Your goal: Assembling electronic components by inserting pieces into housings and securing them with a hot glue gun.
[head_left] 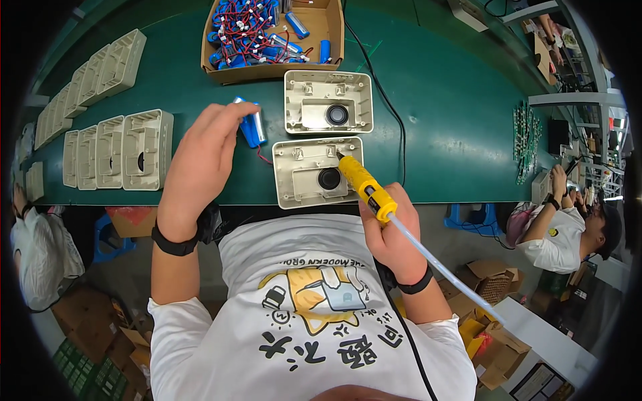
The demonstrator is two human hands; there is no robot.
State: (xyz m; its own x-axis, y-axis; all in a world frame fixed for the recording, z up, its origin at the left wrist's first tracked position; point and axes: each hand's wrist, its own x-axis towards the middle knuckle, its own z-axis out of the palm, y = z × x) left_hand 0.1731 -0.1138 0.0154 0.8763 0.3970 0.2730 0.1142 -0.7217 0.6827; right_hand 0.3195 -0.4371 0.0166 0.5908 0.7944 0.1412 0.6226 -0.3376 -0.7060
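Note:
A blue battery pack [253, 131] with a thin red lead is pinched at its upper end by the fingers of my left hand [200, 157], left of two beige plastic housings. My right hand [396, 234] is wrapped round a yellow hot glue gun [366, 187], with a long translucent glue stick [445, 267] trailing from its back end. The gun's nozzle points into the nearer beige housing [292, 184], by its inner upper wall. A round black part [330, 178] sits inside that housing. Just behind it lies the second beige housing [295, 120], open side up.
At the back, a cardboard box [267, 72] holds many blue batteries with red wires. Rows of beige housings [144, 150] stand on the left. A black cable [384, 93] crosses the green table [461, 134]. Circuit boards [527, 140] lie at the right; co-workers sit on both sides.

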